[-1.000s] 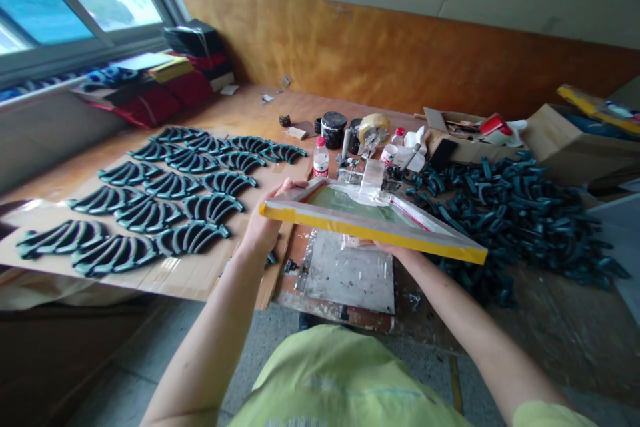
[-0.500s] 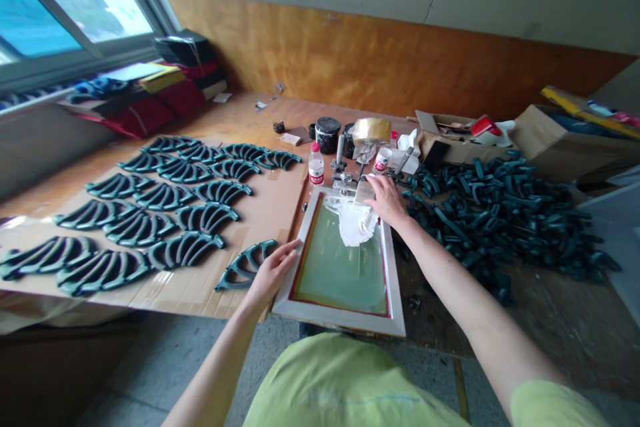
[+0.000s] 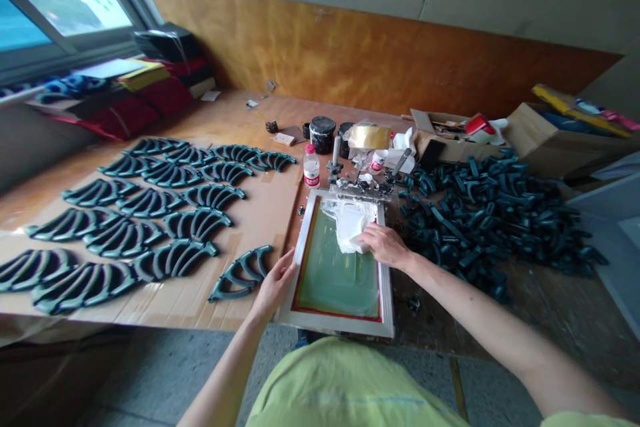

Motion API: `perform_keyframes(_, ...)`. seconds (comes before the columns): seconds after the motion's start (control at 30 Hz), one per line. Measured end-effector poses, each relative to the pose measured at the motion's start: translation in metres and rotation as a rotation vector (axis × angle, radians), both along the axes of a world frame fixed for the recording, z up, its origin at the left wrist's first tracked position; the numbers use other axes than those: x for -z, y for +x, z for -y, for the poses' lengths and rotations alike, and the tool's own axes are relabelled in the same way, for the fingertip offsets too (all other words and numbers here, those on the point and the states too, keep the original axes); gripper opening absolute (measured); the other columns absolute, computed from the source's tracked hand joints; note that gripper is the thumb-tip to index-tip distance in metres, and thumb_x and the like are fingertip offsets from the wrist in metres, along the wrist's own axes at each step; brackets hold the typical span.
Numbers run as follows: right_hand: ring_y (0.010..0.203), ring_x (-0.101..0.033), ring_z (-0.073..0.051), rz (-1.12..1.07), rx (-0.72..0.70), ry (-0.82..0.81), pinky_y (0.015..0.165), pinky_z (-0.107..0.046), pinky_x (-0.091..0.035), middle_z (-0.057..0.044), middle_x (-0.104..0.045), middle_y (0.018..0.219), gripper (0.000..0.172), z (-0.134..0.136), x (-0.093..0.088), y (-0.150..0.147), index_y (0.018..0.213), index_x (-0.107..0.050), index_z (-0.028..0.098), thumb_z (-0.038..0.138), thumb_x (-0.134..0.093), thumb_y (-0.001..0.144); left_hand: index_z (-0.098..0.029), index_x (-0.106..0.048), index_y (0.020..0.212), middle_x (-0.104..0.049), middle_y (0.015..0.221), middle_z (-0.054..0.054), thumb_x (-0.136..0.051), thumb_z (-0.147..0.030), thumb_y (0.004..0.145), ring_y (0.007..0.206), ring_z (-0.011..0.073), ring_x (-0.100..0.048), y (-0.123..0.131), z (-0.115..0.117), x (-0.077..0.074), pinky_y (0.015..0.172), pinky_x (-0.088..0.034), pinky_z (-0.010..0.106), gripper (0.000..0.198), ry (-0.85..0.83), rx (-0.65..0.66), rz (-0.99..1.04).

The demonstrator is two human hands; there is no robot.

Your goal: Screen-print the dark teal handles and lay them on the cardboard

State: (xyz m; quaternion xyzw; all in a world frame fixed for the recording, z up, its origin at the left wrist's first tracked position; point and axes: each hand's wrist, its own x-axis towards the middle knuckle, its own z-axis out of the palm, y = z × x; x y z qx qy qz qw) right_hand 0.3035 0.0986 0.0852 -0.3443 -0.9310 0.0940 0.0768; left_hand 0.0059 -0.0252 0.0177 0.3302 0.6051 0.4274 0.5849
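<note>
While left hand (image 3: 273, 287), fingers (image 3: 286, 270) open, braces the screen frame (image 3: 336, 326) at 9 o'clock, right hand (image 3: 384, 245) lies flat on white rag (image 3: 350, 227) — light, stiff (mesh (image 3: 337, 280) fragile), so grip rim (image 3: 299, 260) w/ both.

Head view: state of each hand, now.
Left hand: open, fingers against the screen-printing frame.
Right hand: on the white rag; whether it grips cannot be told.
</note>
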Motion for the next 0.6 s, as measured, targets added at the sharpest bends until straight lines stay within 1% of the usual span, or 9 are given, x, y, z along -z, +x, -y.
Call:
perform_keyframes(0.07, 0.084, -0.056, -0.020, 0.015, -0.028, -0.023, 0.071, -0.028, -0.041, -0.004, -0.065, 0.081, 0.021, -0.005, -0.006, 0.003, 0.082, -0.065, 0.021, 0.005, -0.053, 0.078, -0.018, -0.051, 0.140, -0.074, 0.093, 0.006, -0.069, -0.058, 0.073, 0.081, 0.0220, -0.068, 0.000, 0.000, 0.000, 0.069, -0.053, 0.028, 0.080, 0.004, -0.001, 0.004)
perform_keyframes(0.13, 0.082, -0.056, -0.020, 0.016, 0.035, 0.001, 0.070, -0.029, -0.041, -0.003, -0.065, 0.080, 0.018, -0.011, -0.006, 0.000, 0.080, -0.065, 0.021, 0.007, -0.054, 0.079, -0.017, -0.051, 0.140, -0.074, 0.094, 0.007, -0.068, -0.059, 0.073, 0.081, 0.0224, -0.068, 0.000, 0.001, 0.001, 0.070, -0.053, 0.029, 0.080, 0.003, -0.001, 0.004)
perform_keyframes(0.23, 0.088, -0.056, -0.022, -0.014, 0.128, 0.102, 0.075, -0.031, -0.043, -0.007, -0.067, 0.086, 0.024, -0.005, 0.008, -0.006, 0.088, -0.068, 0.019, 0.005, -0.049, 0.082, -0.019, -0.050, 0.140, -0.073, 0.089, 0.006, -0.068, -0.059, 0.074, 0.078, 0.0212, -0.068, -0.001, 0.002, 0.002, 0.068, -0.053, 0.029, 0.079, 0.003, 0.010, -0.027)
perform_keyframes(0.3, 0.092, -0.056, -0.022, -0.037, 0.103, 0.124, 0.079, -0.032, -0.044, -0.009, -0.068, 0.092, 0.030, 0.009, 0.019, -0.005, 0.094, -0.069, 0.018, 0.004, -0.045, 0.084, -0.020, -0.049, 0.141, -0.073, 0.088, 0.005, -0.066, -0.058, 0.076, 0.076, 0.0203, -0.068, -0.002, 0.002, 0.002, 0.066, -0.053, 0.028, 0.077, 0.010, 0.012, -0.043)
perform_keyframes(0.37, 0.092, -0.057, -0.022, -0.063, 0.061, 0.091, 0.080, -0.032, -0.046, -0.008, -0.068, 0.093, 0.030, 0.018, 0.023, 0.000, 0.097, -0.069, 0.019, 0.006, -0.045, 0.086, -0.019, -0.049, 0.140, -0.072, 0.086, 0.005, -0.067, -0.058, 0.076, 0.076, 0.0202, -0.068, -0.002, 0.002, 0.000, 0.065, -0.053, 0.027, 0.077, 0.003, 0.005, -0.043)
perform_keyframes(0.4, 0.092, -0.057, -0.021, -0.080, 0.060, 0.067, 0.080, -0.031, -0.046, -0.007, -0.069, 0.092, 0.027, 0.017, 0.022, 0.002, 0.098, -0.070, 0.021, 0.008, -0.048, 0.087, -0.018, -0.049, 0.140, -0.072, 0.085, 0.005, -0.068, -0.058, 0.074, 0.075, 0.0201, -0.068, -0.001, 0.002, -0.002, 0.064, -0.052, 0.027, 0.079, -0.010, 0.001, -0.038)
perform_keyframes(0.47, 0.094, -0.059, -0.021, -0.123, 0.105, 0.035, 0.082, -0.031, -0.047, -0.005, -0.069, 0.095, 0.023, 0.005, 0.013, 0.001, 0.103, -0.069, 0.024, 0.015, -0.056, 0.087, -0.018, -0.048, 0.141, -0.072, 0.083, 0.004, -0.070, -0.058, 0.072, 0.073, 0.0201, -0.067, -0.001, 0.001, -0.009, 0.063, -0.052, 0.027, 0.083, -0.040, -0.001, -0.022)
perform_keyframes(0.5, 0.095, -0.060, -0.020, -0.145, 0.144, 0.026, 0.083, -0.031, -0.048, -0.004, -0.069, 0.099, 0.027, -0.006, 0.007, -0.001, 0.111, -0.067, 0.026, 0.018, -0.060, 0.086, -0.019, -0.046, 0.143, -0.072, 0.083, 0.004, -0.071, -0.058, 0.071, 0.072, 0.0202, -0.068, -0.001, 0.000, -0.014, 0.063, -0.052, 0.027, 0.085, -0.050, 0.005, -0.012)
perform_keyframes(0.6, 0.096, -0.062, -0.021, -0.168, 0.298, 0.011, 0.085, -0.031, -0.049, -0.002, -0.067, 0.110, 0.057, -0.045, -0.015, -0.013, 0.135, -0.053, 0.032, 0.022, -0.069, 0.081, -0.019, -0.043, 0.145, -0.072, 0.084, 0.003, -0.071, -0.057, 0.071, 0.076, 0.0214, -0.068, -0.004, -0.001, -0.038, 0.066, -0.053, 0.028, 0.087, -0.036, 0.033, 0.007)
